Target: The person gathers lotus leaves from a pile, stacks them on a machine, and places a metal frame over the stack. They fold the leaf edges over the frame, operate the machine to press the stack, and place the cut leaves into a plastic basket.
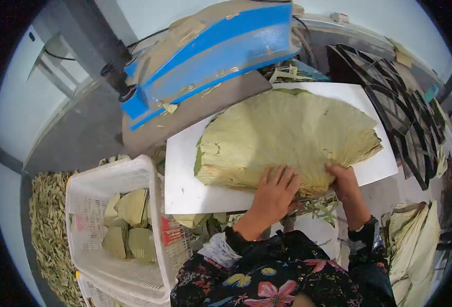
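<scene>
A thick stack of large, pale green dried leaves (287, 128), folded into a fan shape, lies on a white board (182, 192). My left hand (277, 192) rests on the stack's near edge, its fingers stretched out over the top leaf. At the edge's right part, my right hand (342, 180) grips the stack with the thumb on top; its other fingers are mostly hidden below. The leaf layers look crinkled and yellowish along the near side.
Behind the board stands a blue machine press (221, 56) over a brown plate. At left, a white plastic basket (151, 174) holds cut leaf pieces (134, 207); leaf scraps (52, 230) cover the floor. Black curved metal frames (397, 112) stand right, with more folded leaves (412, 240) below.
</scene>
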The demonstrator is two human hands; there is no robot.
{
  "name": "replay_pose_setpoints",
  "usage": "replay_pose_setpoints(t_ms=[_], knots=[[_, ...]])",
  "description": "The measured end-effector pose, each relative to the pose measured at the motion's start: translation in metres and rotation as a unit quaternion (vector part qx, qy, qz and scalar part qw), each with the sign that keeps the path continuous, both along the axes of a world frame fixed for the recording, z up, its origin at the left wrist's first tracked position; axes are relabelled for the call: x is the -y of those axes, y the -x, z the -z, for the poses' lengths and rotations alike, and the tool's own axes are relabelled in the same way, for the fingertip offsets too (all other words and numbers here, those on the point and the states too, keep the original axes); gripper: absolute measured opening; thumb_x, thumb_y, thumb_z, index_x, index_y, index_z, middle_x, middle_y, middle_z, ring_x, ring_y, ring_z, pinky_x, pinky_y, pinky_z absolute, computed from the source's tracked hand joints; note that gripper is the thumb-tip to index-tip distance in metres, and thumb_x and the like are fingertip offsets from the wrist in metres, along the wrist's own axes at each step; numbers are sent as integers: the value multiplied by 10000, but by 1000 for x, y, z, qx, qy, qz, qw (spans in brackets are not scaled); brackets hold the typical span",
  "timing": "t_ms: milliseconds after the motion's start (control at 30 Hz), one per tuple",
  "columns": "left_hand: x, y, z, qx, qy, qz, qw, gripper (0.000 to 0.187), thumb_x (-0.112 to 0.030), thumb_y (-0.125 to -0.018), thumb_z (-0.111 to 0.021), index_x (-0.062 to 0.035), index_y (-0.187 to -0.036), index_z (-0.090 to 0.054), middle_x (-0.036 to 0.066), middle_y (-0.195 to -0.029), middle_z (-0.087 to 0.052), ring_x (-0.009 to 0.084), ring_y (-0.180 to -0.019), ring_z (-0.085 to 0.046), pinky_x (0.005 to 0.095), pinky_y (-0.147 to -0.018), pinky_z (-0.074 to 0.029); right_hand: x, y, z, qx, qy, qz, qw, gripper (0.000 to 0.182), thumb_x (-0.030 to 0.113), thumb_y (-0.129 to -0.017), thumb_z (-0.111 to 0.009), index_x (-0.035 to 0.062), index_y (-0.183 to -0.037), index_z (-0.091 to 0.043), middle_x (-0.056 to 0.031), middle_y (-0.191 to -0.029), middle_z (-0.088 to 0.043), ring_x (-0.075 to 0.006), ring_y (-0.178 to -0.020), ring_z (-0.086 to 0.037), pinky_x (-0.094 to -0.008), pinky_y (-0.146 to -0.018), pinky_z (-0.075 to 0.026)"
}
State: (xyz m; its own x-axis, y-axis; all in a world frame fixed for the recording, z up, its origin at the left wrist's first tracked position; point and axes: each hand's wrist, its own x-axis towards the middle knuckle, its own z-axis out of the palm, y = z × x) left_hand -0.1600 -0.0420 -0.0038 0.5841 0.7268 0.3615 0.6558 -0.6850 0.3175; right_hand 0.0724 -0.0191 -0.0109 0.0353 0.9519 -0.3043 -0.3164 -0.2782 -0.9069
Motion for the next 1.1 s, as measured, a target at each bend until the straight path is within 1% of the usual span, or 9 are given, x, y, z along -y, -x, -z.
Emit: replay_pose_setpoints(t_ms=[100,167,367,633,733,833,933,1033,1100], knots=[[5,-6,8,3,9,2,1000,708,-357,-626,-750,-41,-1198,-475,141,-1253,-453,339,-1206,-394,534,-1022,-273,4,-10,-4,127,79,6,989,353,172,-782,-646,-24,-1066,-574,-95,-962,-621,-211,-787,-609,-334,-652,-508],[3,-9,10,2,8,-13,1000,673,-329,-607,-759,-42,-1156,-496,127,-1236,-473,325,-1190,-415,546,-1003,-277,9,-17,3,40,15,47,998,333,179,-786,-643,-17,-1047,-577,-85,-937,-621,-200,-776,-604,-333,-619,-503],[-1,-7,-1,-59,-4,-2,998,637,-365,-625,-756,-35,-1111,-511,136,-1226,-474,337,-1186,-408,545,-1010,-275,-1,-90,-44,137,10,199,970,445,169,-789,-631,-3,-1167,-472,-101,-1052,-577,-180,-852,-571,-299,-663,-477],[-3,-11,17,-62,-34,-27,997,569,-473,-696,-677,-47,-1040,-525,138,-1157,-530,348,-1119,-467,592,-984,-286,-44,-269,-42,365,-176,238,882,262,70,-803,-606,-1,-1039,-518,-101,-967,-617,-194,-857,-603,-309,-716,-487],[-3,-19,-3,-83,-32,-26,996,528,-430,-768,-643,-28,-1088,-522,151,-1131,-551,348,-1100,-486,537,-978,-329,-66,-333,-52,570,-149,227,775,316,192,-785,-615,-22,-1012,-562,-194,-958,-607,-348,-917,-581,-405,-809,-457],[-7,-19,-2,-88,-39,-13,995,518,-418,-820,-624,-29,-1146,-520,157,-1140,-559,346,-1087,-509,518,-967,-358,-93,-400,-56,675,-115,242,688,283,150,-795,-607,-7,-1026,-558,-185,-956,-599,-305,-909,-586,-361,-805,-465],[-8,-15,2,-86,-34,-3,996,570,-465,-806,-620,-36,-1160,-499,164,-1163,-549,364,-1115,-493,550,-981,-337,-108,-484,-41,776,-27,280,564,338,263,-797,-608,46,-1052,-564,-182,-1029,-582,-376,-955,-541,-450,-800,-450],[-8,-24,-5,-74,-26,-12,997,560,-466,-828,-590,-31,-1166,-487,171,-1173,-543,366,-1119,-492,550,-986,-335,-102,-545,-45,772,150,276,552,387,329,-819,-579,111,-1135,-533,-213,-1079,-560,-377,-1033,-534,-442,-821,-459],[-7,-23,0,-82,-19,-20,996,549,-462,-835,-580,-30,-1162,-489,173,-1174,-542,367,-1117,-495,551,-990,-332,-106,-574,-41,721,182,254,619,415,338,-826,-561,118,-1175,-514,-230,-1078,-574,-388,-1026,-543,-444,-825,-461]])
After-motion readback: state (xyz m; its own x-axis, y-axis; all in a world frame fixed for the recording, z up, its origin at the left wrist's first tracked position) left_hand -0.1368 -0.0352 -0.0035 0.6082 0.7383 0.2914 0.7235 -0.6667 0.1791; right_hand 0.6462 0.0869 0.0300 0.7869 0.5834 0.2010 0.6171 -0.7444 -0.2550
